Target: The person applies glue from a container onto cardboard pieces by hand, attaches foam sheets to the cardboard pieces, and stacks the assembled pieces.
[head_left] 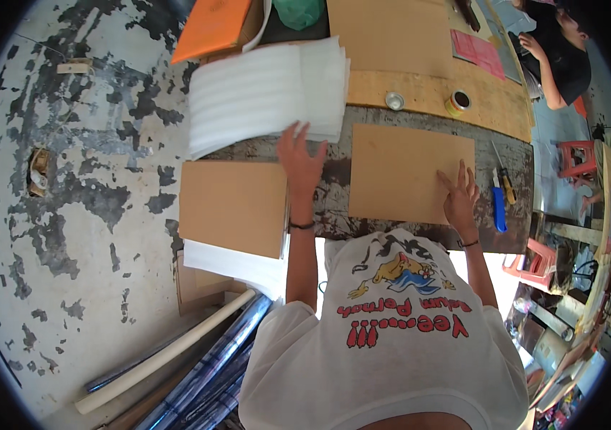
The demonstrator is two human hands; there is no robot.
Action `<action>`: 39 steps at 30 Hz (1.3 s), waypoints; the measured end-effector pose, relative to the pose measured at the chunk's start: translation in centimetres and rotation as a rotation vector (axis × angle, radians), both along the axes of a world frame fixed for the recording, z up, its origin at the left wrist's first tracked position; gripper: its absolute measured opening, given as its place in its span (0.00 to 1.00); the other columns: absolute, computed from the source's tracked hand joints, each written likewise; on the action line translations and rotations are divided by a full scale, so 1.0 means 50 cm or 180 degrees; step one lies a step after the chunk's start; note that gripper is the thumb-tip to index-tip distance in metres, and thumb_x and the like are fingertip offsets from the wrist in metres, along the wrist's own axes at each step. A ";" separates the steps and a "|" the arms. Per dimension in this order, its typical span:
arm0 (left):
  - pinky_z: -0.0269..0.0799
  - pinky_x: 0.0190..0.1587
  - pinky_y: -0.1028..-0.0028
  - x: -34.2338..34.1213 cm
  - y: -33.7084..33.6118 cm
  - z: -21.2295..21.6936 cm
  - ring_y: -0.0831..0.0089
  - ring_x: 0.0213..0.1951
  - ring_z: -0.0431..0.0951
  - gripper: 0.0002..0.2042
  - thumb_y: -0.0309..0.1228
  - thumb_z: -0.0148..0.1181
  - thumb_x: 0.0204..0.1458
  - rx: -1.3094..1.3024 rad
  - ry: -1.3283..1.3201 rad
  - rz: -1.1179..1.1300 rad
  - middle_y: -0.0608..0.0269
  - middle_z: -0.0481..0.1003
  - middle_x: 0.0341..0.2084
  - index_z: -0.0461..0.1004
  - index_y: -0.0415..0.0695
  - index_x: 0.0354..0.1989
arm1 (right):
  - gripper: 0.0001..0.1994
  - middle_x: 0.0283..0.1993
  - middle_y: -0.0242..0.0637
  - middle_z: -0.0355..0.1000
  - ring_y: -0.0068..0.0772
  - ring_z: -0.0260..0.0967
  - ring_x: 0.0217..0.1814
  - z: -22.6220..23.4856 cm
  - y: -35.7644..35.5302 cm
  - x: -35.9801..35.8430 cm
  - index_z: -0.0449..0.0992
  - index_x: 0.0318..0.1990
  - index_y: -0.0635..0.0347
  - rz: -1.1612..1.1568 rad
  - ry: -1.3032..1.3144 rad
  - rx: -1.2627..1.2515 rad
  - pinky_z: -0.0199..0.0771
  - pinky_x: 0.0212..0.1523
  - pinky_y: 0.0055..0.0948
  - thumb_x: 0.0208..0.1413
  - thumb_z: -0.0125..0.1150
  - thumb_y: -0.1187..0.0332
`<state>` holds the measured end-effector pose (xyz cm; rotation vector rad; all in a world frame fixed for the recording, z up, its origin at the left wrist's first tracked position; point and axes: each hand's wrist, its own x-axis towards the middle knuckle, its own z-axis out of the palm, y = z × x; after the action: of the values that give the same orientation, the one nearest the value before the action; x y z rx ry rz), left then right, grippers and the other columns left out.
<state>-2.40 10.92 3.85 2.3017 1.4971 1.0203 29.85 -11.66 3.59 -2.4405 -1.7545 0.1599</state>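
A flat brown cardboard sheet (398, 175) lies on the dark worn tabletop in front of me. My right hand (461, 197) rests on its right part with fingers spread. Over the gap to the left is my left hand (301, 159), fingers apart and holding nothing. Its fingertips are close to the near edge of a stack of white foam sheets (262, 93). Left of that forearm lies a stack of brown cardboard sheets (234, 204), with white sheets (237, 259) beneath it.
Right of the cardboard are a blue-handled cutter (499, 208) and a screwdriver (507, 186). Beyond stand an open tin (457, 102), a small metal lid (395, 100) and a larger cardboard sheet (391, 36). An orange box (212, 29) sits far left. Another person (560, 57) is at the far right.
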 end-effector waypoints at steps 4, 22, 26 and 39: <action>0.60 0.66 0.51 -0.061 0.119 0.025 0.46 0.64 0.67 0.27 0.40 0.72 0.48 0.0497 0.1058 0.0250 0.51 0.72 0.61 0.76 0.45 0.58 | 0.32 0.81 0.47 0.38 0.61 0.35 0.81 -0.003 -0.004 -0.033 0.74 0.63 0.41 -0.0215 -0.0044 0.0274 0.40 0.71 0.71 0.51 0.49 0.82; 0.67 0.65 0.62 -0.087 0.196 0.091 0.53 0.62 0.72 0.16 0.34 0.59 0.64 -0.0537 0.0292 -0.0407 0.47 0.76 0.57 0.77 0.39 0.56 | 0.21 0.60 0.45 0.74 0.49 0.68 0.64 0.112 0.093 -0.015 0.70 0.64 0.59 -0.0565 0.2473 0.1802 0.66 0.65 0.43 0.63 0.56 0.74; 0.72 0.60 0.61 -0.131 0.223 0.044 0.53 0.56 0.77 0.16 0.35 0.64 0.60 -0.0114 0.0413 -0.0670 0.47 0.80 0.49 0.79 0.38 0.51 | 0.23 0.59 0.43 0.75 0.41 0.72 0.62 0.114 0.099 -0.024 0.67 0.66 0.59 -0.0450 0.2852 0.1671 0.70 0.61 0.37 0.64 0.56 0.74; 0.76 0.48 0.63 0.025 0.070 0.246 0.56 0.42 0.83 0.07 0.26 0.57 0.63 0.1356 -0.0574 0.0118 0.52 0.82 0.39 0.80 0.39 0.42 | 0.27 0.61 0.46 0.72 0.34 0.69 0.64 0.230 0.137 -0.058 0.55 0.73 0.60 -0.0273 0.4395 0.1938 0.69 0.64 0.35 0.72 0.51 0.62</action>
<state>-1.14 14.45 16.15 2.3669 1.3591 1.6453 26.96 -4.80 15.12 -1.2784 -0.8339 0.8725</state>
